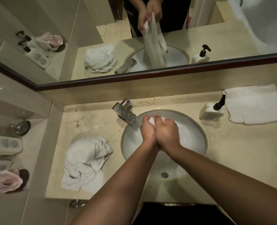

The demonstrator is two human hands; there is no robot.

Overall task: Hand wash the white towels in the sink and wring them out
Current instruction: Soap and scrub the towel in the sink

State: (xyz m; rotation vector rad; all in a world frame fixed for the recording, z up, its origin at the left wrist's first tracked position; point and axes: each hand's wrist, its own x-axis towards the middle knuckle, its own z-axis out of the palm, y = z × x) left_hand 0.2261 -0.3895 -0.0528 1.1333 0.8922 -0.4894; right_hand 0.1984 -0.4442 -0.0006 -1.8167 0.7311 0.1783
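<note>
- over the sink, the left hand and the right hand are pressed together, and the fingers of both are curled around a white towel.
- only a small part of this towel shows above the fingers; the mirror shows it hanging long into the basin.
- a crumpled towel lies on the counter left of the sink.
- a folded towel lies at the back right, just beside a soap bottle.
- the tap stands at the rim, back left.
</note>
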